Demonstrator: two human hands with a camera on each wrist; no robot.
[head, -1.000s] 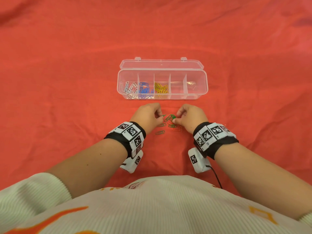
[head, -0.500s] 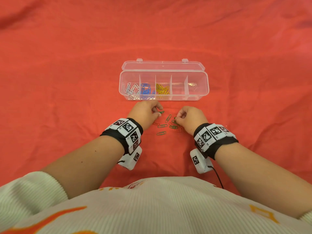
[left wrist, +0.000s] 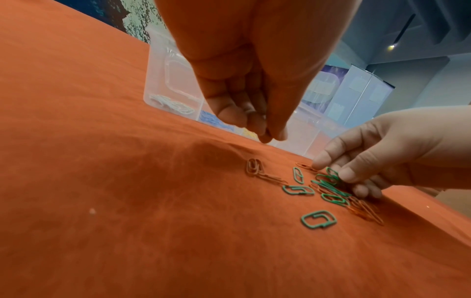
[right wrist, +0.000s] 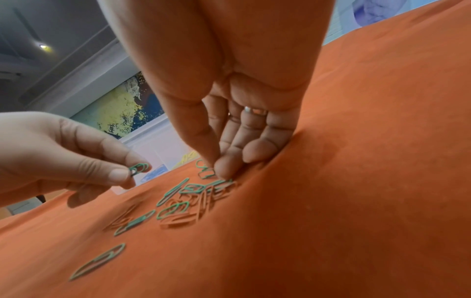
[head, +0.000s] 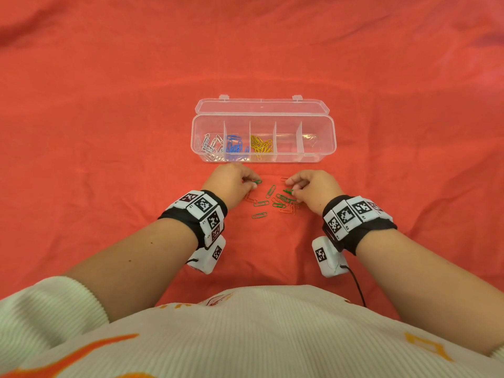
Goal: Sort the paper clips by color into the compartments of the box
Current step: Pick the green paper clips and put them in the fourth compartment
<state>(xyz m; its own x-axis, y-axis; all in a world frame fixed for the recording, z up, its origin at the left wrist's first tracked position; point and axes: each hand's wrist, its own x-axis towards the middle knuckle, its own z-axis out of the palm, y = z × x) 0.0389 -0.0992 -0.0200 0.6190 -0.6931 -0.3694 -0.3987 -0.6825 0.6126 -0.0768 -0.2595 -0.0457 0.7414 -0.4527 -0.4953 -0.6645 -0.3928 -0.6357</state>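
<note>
A clear box [head: 331,124] with its lid open lies on the red cloth. Its left three compartments hold white clips [head: 210,144], blue clips [head: 236,145] and yellow clips [head: 261,145]; the two right ones show none. Between my hands lies a loose pile of green clips [head: 278,201] and red clips [head: 287,210]. My left hand [head: 253,184] pinches a green clip [right wrist: 139,168] just above the cloth, left of the pile. At the pile's right edge, my right hand [head: 292,190] pinches another green clip [head: 287,191] with thumb and forefinger.
The red cloth [head: 109,132] covers the whole surface, with shallow folds. A single green clip [head: 259,215] lies apart, nearer my body. Wrist cameras hang under both wrists, and a black cable [head: 357,287] trails from the right one.
My hands, close together over the pile a second ago, have drawn apart. The left hand lifted a green clip up and to the left; the right hand stayed at the pile.
</note>
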